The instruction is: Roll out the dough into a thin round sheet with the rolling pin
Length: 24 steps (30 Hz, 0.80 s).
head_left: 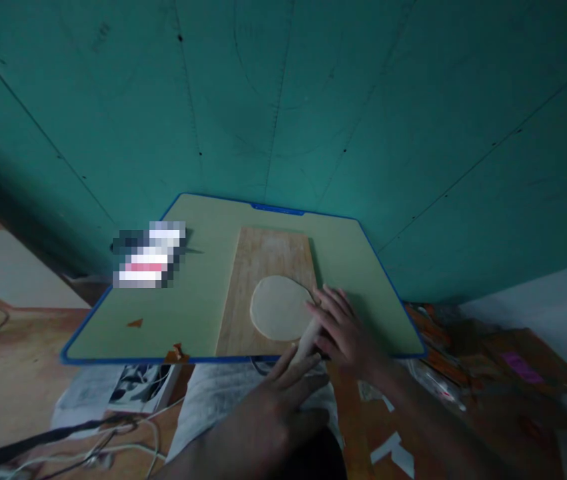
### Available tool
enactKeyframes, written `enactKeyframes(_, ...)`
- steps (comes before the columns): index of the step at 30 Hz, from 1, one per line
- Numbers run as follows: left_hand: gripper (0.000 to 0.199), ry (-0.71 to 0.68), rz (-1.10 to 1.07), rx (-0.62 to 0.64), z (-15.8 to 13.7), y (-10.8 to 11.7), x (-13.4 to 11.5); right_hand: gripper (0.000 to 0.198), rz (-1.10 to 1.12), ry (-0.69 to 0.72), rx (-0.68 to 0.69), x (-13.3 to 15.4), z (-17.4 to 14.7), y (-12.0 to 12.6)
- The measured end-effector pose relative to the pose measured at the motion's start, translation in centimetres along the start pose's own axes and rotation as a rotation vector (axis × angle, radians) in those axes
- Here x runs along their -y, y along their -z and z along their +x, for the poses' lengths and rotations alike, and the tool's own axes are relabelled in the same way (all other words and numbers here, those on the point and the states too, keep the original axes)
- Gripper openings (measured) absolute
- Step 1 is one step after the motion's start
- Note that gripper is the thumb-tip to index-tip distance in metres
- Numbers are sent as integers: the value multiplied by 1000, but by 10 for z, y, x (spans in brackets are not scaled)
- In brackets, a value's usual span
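A round, flat sheet of dough [280,308] lies on the near half of a wooden board [271,250]. Across its lower right edge slants a pale rolling pin [307,339]. My left hand [283,400] has its fingers over the near end of the pin, at the table's front edge. My right hand [342,327] lies over the far end, by the board's right edge, with its fingers stretched forward along and over the pin. Parts of the pin are hidden under both hands.
The board rests on a pale green table [203,280] with a blue rim, close to a green wall [283,100]. A pixelated object [148,257] stands at the table's left side. Cables [113,443] lie on the floor at left; paper scraps [393,453] lie at right.
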<state>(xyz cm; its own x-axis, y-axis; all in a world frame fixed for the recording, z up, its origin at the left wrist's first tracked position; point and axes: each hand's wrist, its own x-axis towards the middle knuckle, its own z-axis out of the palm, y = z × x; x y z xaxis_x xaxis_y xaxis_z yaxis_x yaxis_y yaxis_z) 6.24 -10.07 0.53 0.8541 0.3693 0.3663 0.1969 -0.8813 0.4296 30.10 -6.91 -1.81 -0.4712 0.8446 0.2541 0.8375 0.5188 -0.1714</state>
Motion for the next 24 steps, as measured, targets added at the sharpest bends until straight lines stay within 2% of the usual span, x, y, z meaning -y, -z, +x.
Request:
enactKeyframes(3, 28, 11, -59, 38, 1, 12, 7, 52, 11, 51, -101, 0, -16, -11)
enactKeyframes(6, 49, 50, -167, -1, 11, 28, 32, 41, 8, 4, -236, -4, -28, -25)
enactKeyframes(8, 47, 135, -174, -91, 24, 36, 58, 37, 11, -40, -290, -10, -37, -30)
enactKeyframes(10, 38, 227, -95, -117, 39, 40, 83, 39, 17, -95, -338, -18, -48, -32)
enactKeyframes(13, 29, 207, 94, -3, 61, 36, 106, 40, 43, -214, -434, -31, -65, -29)
enactKeyframes(16, 29, 105, 217, 82, 74, 26, 107, 34, 86, -353, -562, -40, -78, -23)
enactKeyframes(21, 35, 180, 322, 122, 77, 19, 104, 30, 149, -511, -723, -42, -82, -16)
enactKeyframes(24, 36, 190, 390, 151, 74, 22, 111, 28, 166, -531, -783, -40, -75, -14)
